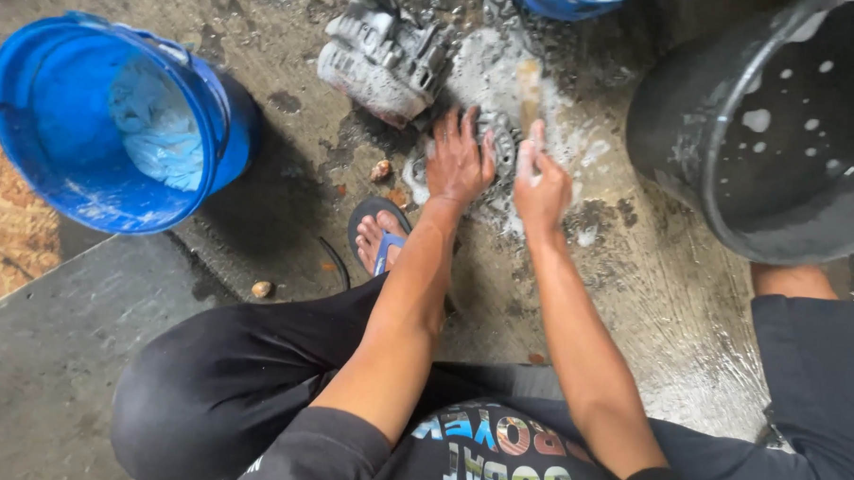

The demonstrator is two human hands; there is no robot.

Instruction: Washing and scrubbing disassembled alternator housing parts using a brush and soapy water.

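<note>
Left hand [459, 161] lies flat, fingers spread, pressing on a round metal machine part [502, 150] that sits in soapy foam on the wet concrete floor [652, 295]; its grip is released, palm down, holding the part in place rather than clasping it. Right hand [541, 182] is clenched around the handle of a scrubbing brush [530, 94]. The brush's long axis runs nearly straight away from the person, its head pointing to the far side, over the foam just beyond the round part; the handle end is in the fist. Bristle side cannot be made out.

A larger grey cast-metal housing [381, 57] lies on the floor just beyond the left hand, apart from it. A blue plastic bucket [62, 114], tilted toward the camera, holds a pale blue cloth [156, 126] and stands well to the left. A black tub [723, 156] with foam specks stands to the right. The person squats, one foot in a blue-strapped sandal [380, 234] near the left forearm.
</note>
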